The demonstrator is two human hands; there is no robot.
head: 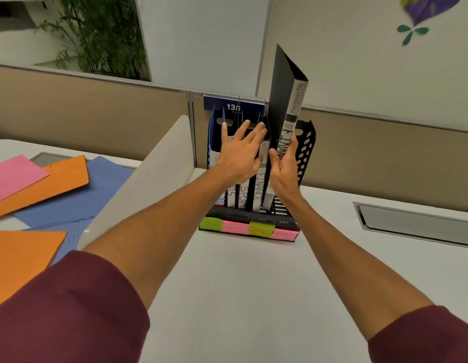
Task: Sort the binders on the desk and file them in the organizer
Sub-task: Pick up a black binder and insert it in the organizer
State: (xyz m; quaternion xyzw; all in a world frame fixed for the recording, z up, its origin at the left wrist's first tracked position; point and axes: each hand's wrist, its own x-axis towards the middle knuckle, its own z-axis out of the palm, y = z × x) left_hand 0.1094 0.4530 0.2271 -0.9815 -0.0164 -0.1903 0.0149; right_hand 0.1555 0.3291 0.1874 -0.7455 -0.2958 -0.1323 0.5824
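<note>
A: What's in the organizer [307, 142]?
B: Upright filed binders [259, 188], spines front: SPORTS, FINANCE.
A: And the loose binder [282, 100]?
B: Vertical, spine facing us, at organizer's right end. The right hand [286, 170] grips its spine; the left hand [240, 156], fingers straight, presses the filed binders.

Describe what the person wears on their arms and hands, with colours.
The left sleeve and right sleeve are dark maroon fabric, bunched near the elbows, leaving the forearms uncovered. The left hand and right hand wear nothing: no gloves, watch, bracelet or ring shows.

Binders [257, 189] in organizer [307, 142] on desk [240, 284]; folders [57, 179] left
</note>
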